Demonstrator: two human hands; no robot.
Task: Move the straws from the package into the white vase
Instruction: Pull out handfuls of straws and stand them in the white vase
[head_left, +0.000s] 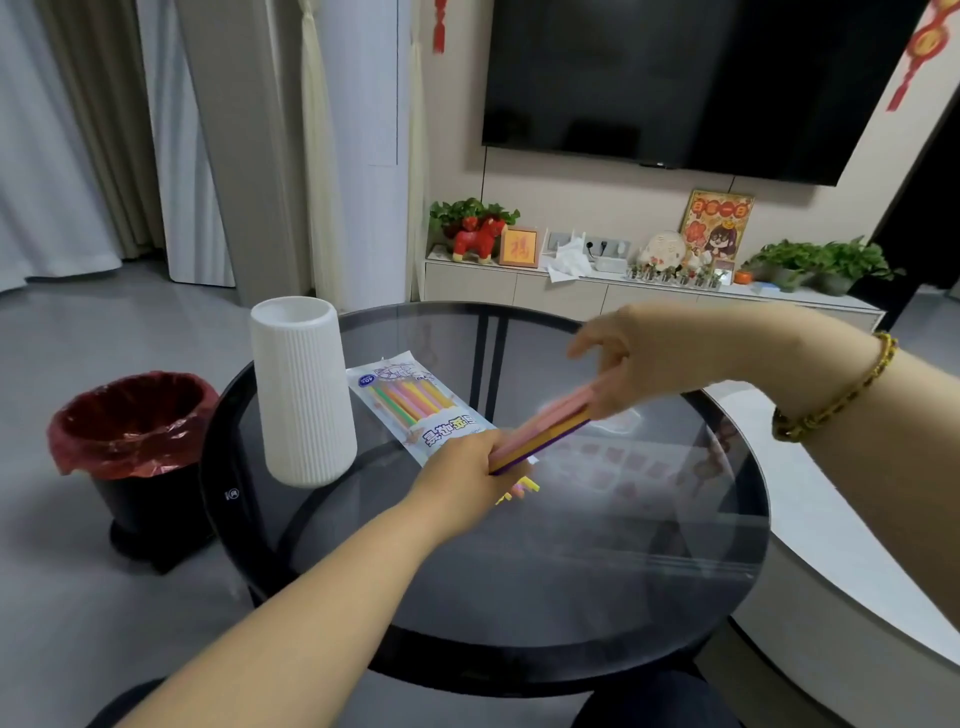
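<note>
Left hand (467, 470) and right hand (641, 358) are gripping one bundle of straws (545, 431) over the glass table (571, 582).
Head view: the left is curling round the bundle's near end, and the blurred right is pinching the far end. Package (415, 402), with more straws showing inside, is lying flat just beside the upright white vase (304, 389). Red-lined bin (135, 447) is standing on the floor, left.

I look into a home living room: a wall-mounted television (675, 78) at 1 o'clock, a low cabinet (467, 285) beneath with potted plants (831, 257), long curtains (52, 156) at 10 o'clock, a round glass coffee table (519, 571) close at 6 o'clock.
</note>
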